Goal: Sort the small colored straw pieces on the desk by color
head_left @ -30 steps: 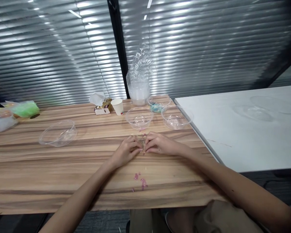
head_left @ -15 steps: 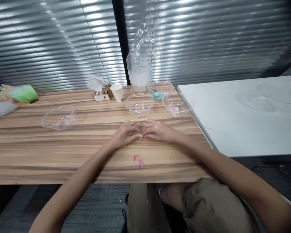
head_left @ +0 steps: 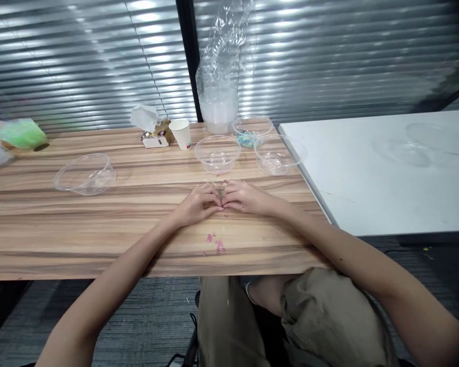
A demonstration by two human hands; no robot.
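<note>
My left hand [head_left: 201, 204] and my right hand [head_left: 248, 198] meet fingertip to fingertip low over the wooden table [head_left: 80, 229]. Both are closed in a pinch, and whatever lies between the fingers is too small and too hidden to make out. Tiny pale yellowish bits [head_left: 213, 183] show just beyond the fingers. Nearer the table's front edge lie small pink pieces [head_left: 219, 246], apart from both hands. Behind the hands stands a clear plastic bowl [head_left: 218, 164].
Another clear bowl [head_left: 276, 164] stands right of it, before a container with blue-green bits [head_left: 247, 138]. Behind are bagged tubs [head_left: 220, 109], a paper cup [head_left: 181, 134] and a tissue box [head_left: 156, 136]. A clear bowl [head_left: 86, 176] and colourful bags [head_left: 21, 133] are left; a white table [head_left: 398, 204] adjoins right.
My fingertips have come closer together, narrowing the gap between the hands. The whole scene sits slightly higher and further left as the view shifts.
</note>
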